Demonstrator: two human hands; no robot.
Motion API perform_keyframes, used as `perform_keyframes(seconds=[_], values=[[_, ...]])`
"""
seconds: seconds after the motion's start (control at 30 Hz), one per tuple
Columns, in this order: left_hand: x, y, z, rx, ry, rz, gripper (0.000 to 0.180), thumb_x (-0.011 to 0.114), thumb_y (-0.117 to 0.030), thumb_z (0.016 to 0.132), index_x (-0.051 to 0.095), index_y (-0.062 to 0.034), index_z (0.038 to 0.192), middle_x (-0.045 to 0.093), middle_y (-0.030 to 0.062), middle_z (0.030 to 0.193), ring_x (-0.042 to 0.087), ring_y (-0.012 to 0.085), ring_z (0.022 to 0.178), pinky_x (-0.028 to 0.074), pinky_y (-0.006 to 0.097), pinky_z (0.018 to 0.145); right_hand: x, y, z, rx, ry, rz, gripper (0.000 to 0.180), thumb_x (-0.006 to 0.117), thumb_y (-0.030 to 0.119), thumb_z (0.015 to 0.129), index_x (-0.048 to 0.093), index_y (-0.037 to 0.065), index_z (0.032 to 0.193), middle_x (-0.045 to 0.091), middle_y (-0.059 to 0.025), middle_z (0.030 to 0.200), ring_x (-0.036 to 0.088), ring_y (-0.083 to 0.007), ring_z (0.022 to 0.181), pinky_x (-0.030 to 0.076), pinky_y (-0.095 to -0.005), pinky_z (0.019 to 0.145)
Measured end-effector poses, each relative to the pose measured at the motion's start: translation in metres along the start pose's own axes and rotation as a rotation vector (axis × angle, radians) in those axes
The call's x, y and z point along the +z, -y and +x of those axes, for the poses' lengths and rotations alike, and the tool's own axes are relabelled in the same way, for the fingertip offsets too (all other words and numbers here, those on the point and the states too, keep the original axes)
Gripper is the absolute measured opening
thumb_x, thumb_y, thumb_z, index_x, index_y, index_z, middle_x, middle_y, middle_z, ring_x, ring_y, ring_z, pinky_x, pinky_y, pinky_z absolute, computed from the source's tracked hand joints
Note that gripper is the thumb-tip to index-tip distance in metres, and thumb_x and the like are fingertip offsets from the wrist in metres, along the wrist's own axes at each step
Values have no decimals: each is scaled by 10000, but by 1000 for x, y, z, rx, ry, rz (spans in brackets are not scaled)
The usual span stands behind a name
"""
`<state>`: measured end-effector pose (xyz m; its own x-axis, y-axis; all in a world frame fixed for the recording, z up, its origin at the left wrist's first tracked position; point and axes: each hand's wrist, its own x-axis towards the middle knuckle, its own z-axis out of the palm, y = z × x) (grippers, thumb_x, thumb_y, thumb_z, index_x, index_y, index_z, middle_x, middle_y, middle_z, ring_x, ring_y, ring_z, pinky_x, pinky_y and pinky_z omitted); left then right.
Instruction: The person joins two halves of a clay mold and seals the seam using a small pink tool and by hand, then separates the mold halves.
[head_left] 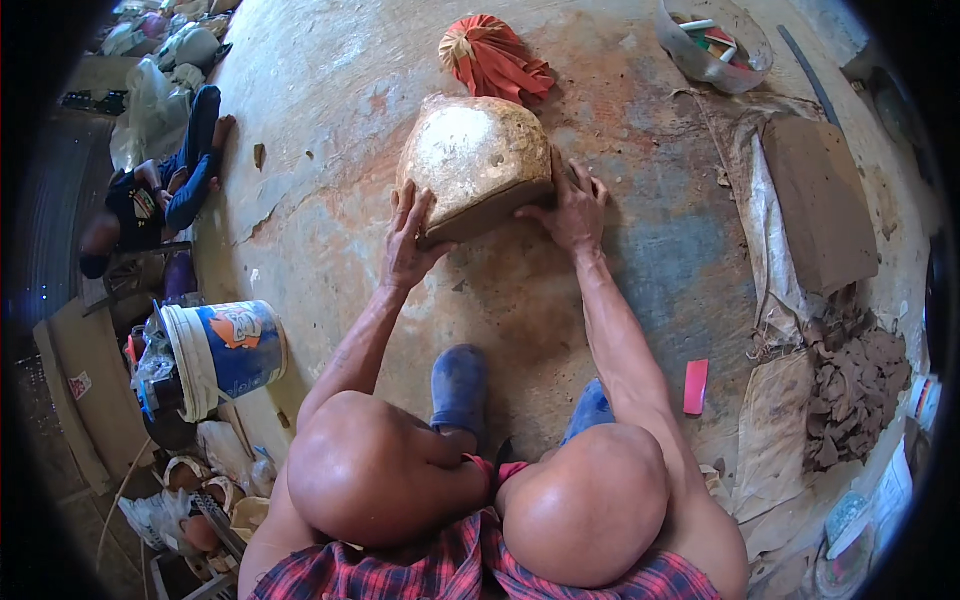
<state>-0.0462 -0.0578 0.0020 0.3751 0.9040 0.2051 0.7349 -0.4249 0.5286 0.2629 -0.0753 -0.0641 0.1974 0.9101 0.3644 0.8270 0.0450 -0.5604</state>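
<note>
Here we are in the head view, looking straight down, and both hands are on the big one: a rounded, pale-topped block with a flat brown near face, out ahead of the person's knees at the upper middle of the floor. The left hand has its grip on the block's left end, fingers up the side, thumb along the lower edge; the right hand matches it at the other end, fingers spread on the side, thumb at the near face. So it's a two-handed grasp, block between the palms, though whether its underside meets the floor I can't tell. Just beyond it sits a gathered red cloth bundle. Over to the right, a translucent tub with bits and pieces inside, then a smooth brown slab lying on sheeting, and nearer, a heap of crumbled brown clay. A pinkish-red strip lies on the floor, well apart from the right hand. Away on the left, a white-and-blue bucket rests on its side, and farther up, another person in dark clothes. Blue clogs below.
</note>
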Motion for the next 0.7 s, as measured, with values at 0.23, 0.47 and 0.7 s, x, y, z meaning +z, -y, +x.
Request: perform_keyframes(seconds=[0.23,0.47,0.7], values=[[-1,2,2,-24,-35,27,1057,997,-199,651,488,-181,1578,305,206,1710,219,509,1572,365,567,1236,4,10,8,44,47,-21,1240,748,829,652,372,201,1653,660,-134,1428,446,-310,1480,282,-574,1164],[2,-3,2,-5,-32,22,1069,1002,-191,639,488,-183,1576,296,204,1713,217,505,1573,376,564,1234,-3,10,10,24,65,-31,1245,757,829,645,408,143,1624,669,-140,1414,436,-329,1492,275,-577,1171],[4,-1,5,-33,-36,-9,1060,1003,-211,640,497,-201,1572,294,192,1717,216,510,1571,379,565,1232,-6,14,11,63,93,-48,1239,761,839,626,466,105,1579,618,-125,1486,421,-333,1505,262,-579,1188]])
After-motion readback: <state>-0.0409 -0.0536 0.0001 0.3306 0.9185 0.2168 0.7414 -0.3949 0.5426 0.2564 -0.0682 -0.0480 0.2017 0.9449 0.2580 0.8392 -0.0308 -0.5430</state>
